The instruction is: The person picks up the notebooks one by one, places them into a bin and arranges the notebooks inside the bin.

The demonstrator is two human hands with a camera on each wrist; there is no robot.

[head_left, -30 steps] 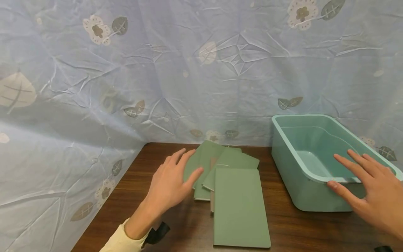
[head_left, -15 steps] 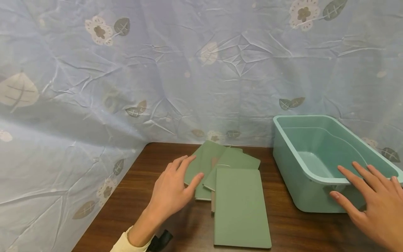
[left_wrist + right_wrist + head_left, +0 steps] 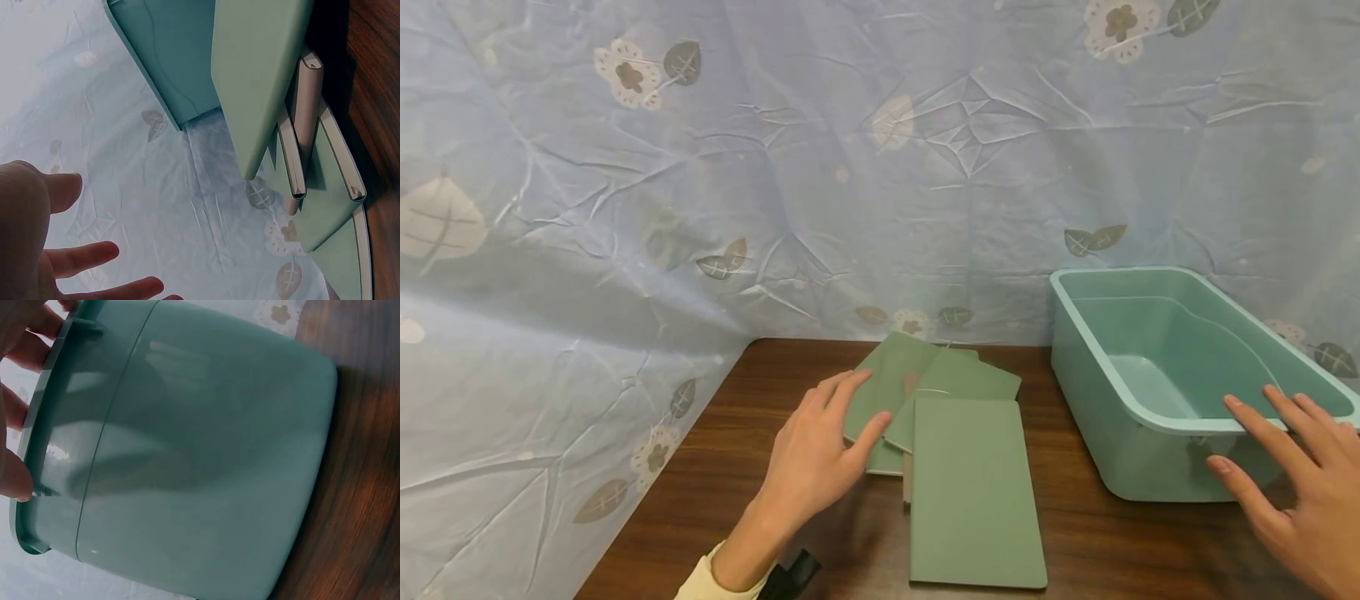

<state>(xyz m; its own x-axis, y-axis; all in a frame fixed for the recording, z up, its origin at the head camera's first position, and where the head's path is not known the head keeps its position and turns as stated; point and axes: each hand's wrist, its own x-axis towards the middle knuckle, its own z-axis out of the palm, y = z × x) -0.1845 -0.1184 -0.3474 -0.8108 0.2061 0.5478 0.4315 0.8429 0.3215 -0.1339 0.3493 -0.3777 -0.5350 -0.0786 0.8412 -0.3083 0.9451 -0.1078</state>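
Left hand [image 3: 816,446]: released, holding nothing, fingers extended and thumb set apart. It is positioned over the left part of the tabletop [image 3: 715,450], just beside the left side of the rear books [image 3: 891,375]. In its wrist view the fingers are apart from the books. A cream sleeve [image 3: 718,579] ends at the wrist, where a black fitting [image 3: 796,573] shows.

Right hand [image 3: 1318,492]: released, fingers spread, nothing grasped. It is at the near rim of the bin [image 3: 1086,425]; fingertips overlap the rim in both views, and contact cannot be determined.

Books: all are on the tabletop, mid-width. The front book [image 3: 973,492], green, is closed and lies nearest the person, its far end overlapping the diagonal book [image 3: 977,379], also green. The rear books, green, fan out toward the tabletop's far edge, one corner close to that edge. A brown book [image 3: 306,100] shows its spine between green ones.

Bin: pale green, upright, on the right part of the tabletop, right of the books and apart from them, its far end by the far edge. Its inside floor is visible.

Surroundings: a blue-grey cloth [image 3: 805,158], creased and printed with flowers and leaves, hangs behind the tabletop's far edge and along its left edge
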